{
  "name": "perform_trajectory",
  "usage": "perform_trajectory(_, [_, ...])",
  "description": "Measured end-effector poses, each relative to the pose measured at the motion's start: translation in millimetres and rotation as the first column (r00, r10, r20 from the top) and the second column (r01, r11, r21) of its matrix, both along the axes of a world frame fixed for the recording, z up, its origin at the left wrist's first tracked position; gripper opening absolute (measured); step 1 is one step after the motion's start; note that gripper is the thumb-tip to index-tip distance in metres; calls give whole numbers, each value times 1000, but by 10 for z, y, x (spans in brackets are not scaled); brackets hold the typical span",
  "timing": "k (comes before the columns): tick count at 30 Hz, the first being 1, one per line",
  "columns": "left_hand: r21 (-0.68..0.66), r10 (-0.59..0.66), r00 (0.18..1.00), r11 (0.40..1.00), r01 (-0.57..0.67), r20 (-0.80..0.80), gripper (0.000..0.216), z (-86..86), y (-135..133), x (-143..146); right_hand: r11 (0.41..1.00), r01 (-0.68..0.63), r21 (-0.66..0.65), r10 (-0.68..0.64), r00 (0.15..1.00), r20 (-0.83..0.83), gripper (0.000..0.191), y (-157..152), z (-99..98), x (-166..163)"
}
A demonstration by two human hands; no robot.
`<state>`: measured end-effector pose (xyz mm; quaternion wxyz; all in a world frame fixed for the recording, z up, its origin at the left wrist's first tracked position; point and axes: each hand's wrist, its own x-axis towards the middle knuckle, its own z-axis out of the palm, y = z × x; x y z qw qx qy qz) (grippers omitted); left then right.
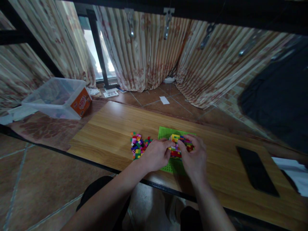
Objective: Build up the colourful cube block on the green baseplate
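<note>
A green studded baseplate (pixel 166 132) lies on a low wooden table (pixel 113 128). On it stands a small multicoloured brick build (pixel 176 145). My left hand (pixel 156 154) is curled at the build's left side, fingertips pinching it. My right hand (pixel 193 157) closes over its right side and top. Both hands touch the build and hide part of it. A heap of small loose coloured bricks (pixel 138 145) lies just left of the baseplate, beside my left hand.
A black flat phone-like slab (pixel 256 170) lies on the table's right part. A clear plastic tub (pixel 56 96) with an orange label stands on the tiled floor at the left. Striped curtains (pixel 149 54) hang behind. Dark cloth (pixel 279 96) lies at the far right.
</note>
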<state>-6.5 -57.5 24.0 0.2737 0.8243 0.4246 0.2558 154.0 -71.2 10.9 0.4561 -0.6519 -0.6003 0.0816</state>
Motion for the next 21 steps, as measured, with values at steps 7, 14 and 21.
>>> perform_trajectory(7, [-8,-5,1000,1000,5,15,37,27,0,-15,1000,12,11,-13,997,73,29,2,-50,-50])
perform_trajectory(14, [-144,170,958,980,-139,232,28,-18,86,-49,999,-22,25,20,997,77,25,3,-80,-67])
perform_trajectory(21, [-174,253,911,963,-206,325,21,-77,89,51,997,-62,35,60,997,39,25,-15,-73,2])
